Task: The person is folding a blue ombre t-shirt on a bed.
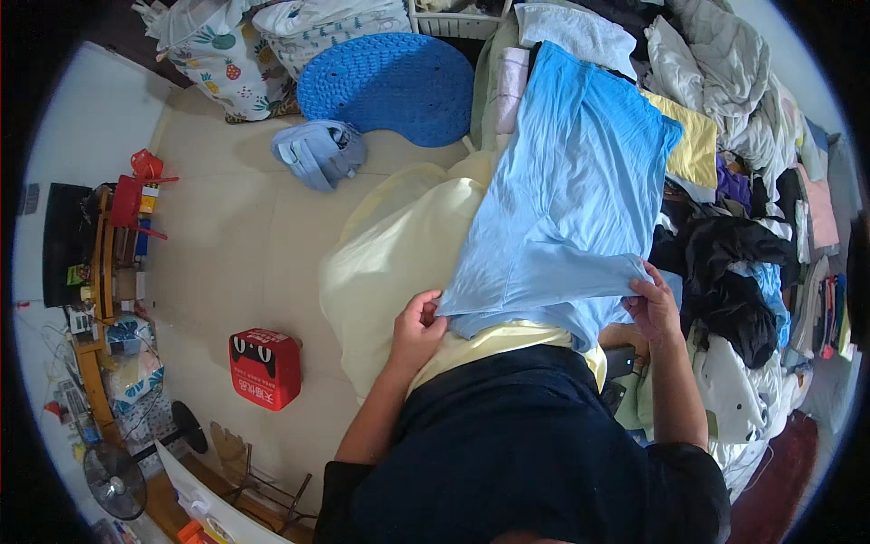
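Observation:
A light-blue garment (566, 181), deeper blue toward its far end, lies spread out in front of me. My left hand (419, 331) pinches its near left corner. At the near right, my right hand (652, 304) grips the hem between thumb and fingers. The near edge is lifted and folded over, with creases running across it. Under the garment and to its left spreads a pale yellow cloth (399, 240), which also shows in front of my waist. What lies beneath the middle of the garment is hidden.
Piled clothes, among them a black garment (734, 272) and a folded yellow cloth (687, 140), lie to the right. A blue oval mat (385, 83) and a blue-grey bag (319, 154) are beyond, at left. A red box-shaped stool (265, 369) stands on the floor, near a fan (115, 480).

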{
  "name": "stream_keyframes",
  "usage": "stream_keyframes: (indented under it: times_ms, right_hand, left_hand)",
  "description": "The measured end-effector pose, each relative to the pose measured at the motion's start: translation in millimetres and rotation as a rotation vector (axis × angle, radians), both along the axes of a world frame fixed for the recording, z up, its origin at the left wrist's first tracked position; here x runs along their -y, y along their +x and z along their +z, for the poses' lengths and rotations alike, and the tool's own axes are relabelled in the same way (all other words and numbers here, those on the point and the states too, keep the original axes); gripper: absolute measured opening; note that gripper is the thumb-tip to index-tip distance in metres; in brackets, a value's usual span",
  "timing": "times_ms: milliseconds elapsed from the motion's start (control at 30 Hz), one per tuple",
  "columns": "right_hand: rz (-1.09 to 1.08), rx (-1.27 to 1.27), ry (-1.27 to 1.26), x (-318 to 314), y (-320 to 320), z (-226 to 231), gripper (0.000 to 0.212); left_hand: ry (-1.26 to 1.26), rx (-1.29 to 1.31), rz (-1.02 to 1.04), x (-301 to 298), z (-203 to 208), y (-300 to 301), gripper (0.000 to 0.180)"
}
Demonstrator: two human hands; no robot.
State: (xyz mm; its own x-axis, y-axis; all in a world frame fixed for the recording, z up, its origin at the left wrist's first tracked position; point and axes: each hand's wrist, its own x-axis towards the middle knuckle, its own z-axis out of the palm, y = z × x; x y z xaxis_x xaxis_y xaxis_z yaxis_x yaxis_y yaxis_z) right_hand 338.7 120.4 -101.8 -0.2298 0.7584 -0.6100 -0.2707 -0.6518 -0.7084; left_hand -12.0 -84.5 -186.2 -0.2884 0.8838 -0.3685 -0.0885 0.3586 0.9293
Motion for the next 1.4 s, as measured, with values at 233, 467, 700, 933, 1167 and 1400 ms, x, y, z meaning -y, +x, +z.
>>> stream_keyframes:
  times_ms: [233,467,700,933,1167,1400]
  right_hand:
    - [-0.063,0.130,0.134,2.3,15.6,11.8,0.046]
    - [0.018,0.264,-0.085,24.9,27.4,-23.2,0.051]
    - [0.038,0.349,0.084,22.6,26.0,-27.7,0.056]
    - [0.374,0.557,0.747,-22.7,-83.7,21.1,0.055]
    - [0.931,0.724,1.144,31.4,-208.5,-44.4,0.046]
    - [0.777,0.346,1.085,-5.9,-158.5,-10.3,0.031]
  left_hand:
    - [0.106,-0.490,-0.046,-7.4,46.1,10.8,0.043]
    - [0.140,-0.743,-0.477,-19.0,54.4,-7.0,0.035]
    - [0.579,-1.021,-0.523,-101.5,90.7,43.5,0.041]
    - [0.589,-0.972,-0.851,-90.1,57.2,118.9,0.063]
    - [0.442,-0.776,-1.006,-68.9,71.5,93.9,0.053]
    - [0.196,-0.213,-0.801,-70.5,114.0,50.9,0.028]
